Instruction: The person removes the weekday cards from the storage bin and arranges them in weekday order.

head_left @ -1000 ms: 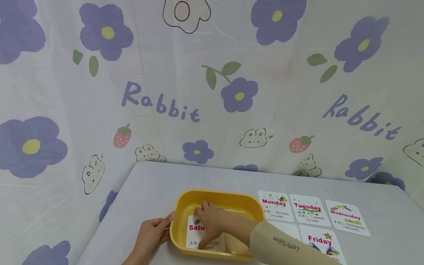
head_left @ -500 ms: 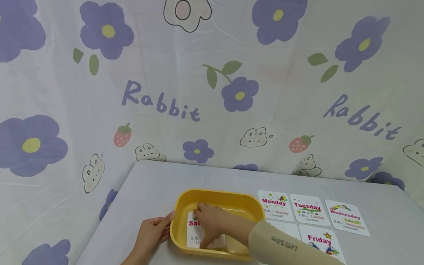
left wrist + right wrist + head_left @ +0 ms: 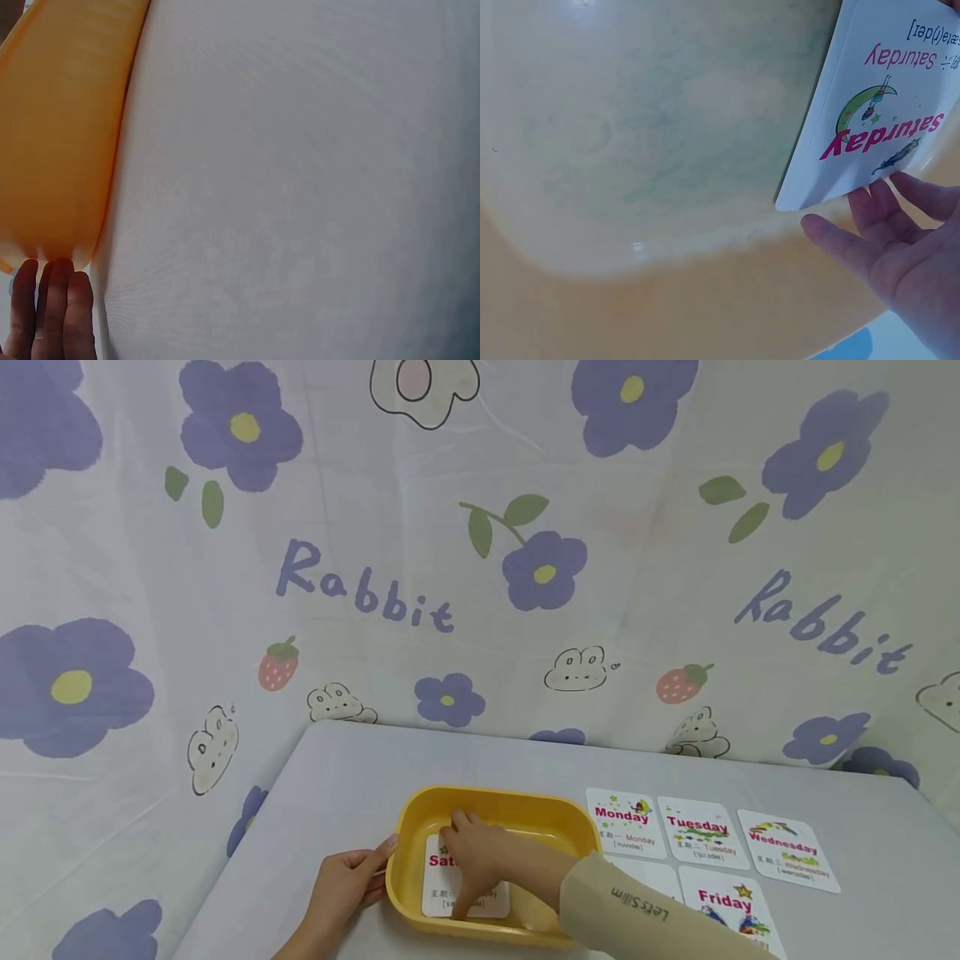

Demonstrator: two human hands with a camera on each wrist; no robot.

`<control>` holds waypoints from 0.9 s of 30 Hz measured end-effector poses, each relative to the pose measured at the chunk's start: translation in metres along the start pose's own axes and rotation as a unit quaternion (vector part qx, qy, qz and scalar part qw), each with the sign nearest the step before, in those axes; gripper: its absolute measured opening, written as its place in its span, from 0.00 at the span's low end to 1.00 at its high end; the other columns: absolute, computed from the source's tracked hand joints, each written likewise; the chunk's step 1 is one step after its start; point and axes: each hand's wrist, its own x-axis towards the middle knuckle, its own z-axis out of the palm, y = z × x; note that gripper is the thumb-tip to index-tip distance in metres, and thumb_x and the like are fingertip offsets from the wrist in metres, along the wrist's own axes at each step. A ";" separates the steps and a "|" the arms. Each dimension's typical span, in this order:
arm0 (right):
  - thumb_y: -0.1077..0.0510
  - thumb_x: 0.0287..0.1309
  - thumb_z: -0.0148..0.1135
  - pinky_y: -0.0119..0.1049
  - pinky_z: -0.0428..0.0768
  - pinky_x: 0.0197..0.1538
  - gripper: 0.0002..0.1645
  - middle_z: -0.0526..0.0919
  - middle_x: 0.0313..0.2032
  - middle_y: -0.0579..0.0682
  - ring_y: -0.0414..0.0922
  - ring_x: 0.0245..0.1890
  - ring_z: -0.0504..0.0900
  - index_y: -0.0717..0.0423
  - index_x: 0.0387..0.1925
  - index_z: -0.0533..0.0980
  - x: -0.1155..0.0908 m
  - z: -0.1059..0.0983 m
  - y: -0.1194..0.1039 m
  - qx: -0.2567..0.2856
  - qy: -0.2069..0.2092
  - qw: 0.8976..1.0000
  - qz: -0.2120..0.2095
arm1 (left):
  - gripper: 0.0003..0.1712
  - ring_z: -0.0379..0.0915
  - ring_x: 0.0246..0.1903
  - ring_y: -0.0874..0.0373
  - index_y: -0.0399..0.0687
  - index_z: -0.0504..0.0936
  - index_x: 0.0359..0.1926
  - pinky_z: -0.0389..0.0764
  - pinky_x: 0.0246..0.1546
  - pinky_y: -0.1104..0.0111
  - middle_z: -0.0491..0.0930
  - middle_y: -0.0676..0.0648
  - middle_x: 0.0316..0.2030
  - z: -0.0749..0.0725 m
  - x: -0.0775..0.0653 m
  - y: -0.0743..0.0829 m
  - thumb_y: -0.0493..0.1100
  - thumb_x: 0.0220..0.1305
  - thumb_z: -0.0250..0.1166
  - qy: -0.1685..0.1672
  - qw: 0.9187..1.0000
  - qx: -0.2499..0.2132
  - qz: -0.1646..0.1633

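In the head view, a yellow plastic basin stands on the table, with a white "Saturday" card in its left part. My left hand holds the basin's left side, thumb at the rim. The left wrist view shows the left fingers against the outer wall. My right hand reaches into the basin over the card and grips it, fingers at the far edge and thumb at the near edge. In the right wrist view, fingertips touch the card's edge beside its heading; the thumb is mostly out of frame.
Right of the basin lie a Monday card, a Tuesday card and a Wednesday card. Nearer lie a Friday card and one card partly hidden by the right sleeve. A flower-print cloth hangs behind.
The Saturday card has shifted slightly toward the basin's far side, with my right hand on it. My left hand and the basin have stayed in place.
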 end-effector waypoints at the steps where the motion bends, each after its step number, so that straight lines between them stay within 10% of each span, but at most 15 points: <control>1: 0.33 0.23 0.77 0.33 0.78 0.38 0.53 0.63 0.42 0.47 0.43 0.45 0.63 0.55 0.52 0.68 0.000 0.000 0.001 0.003 0.000 1.000 0.001 | 0.40 0.82 0.25 0.61 0.29 0.81 0.40 0.82 0.26 0.71 0.85 0.44 0.26 0.000 0.000 0.000 0.65 0.46 0.68 -0.001 1.000 0.000 0.001; 27: 0.33 0.27 0.75 0.31 0.74 0.50 0.56 0.63 0.49 0.46 0.41 0.48 0.62 0.52 0.59 0.65 -0.024 -0.031 0.017 0.051 0.003 0.999 -0.017 | 0.38 0.81 0.24 0.61 0.30 0.82 0.38 0.83 0.26 0.70 0.84 0.45 0.26 0.001 0.000 0.001 0.65 0.46 0.68 0.005 1.000 0.005 -0.004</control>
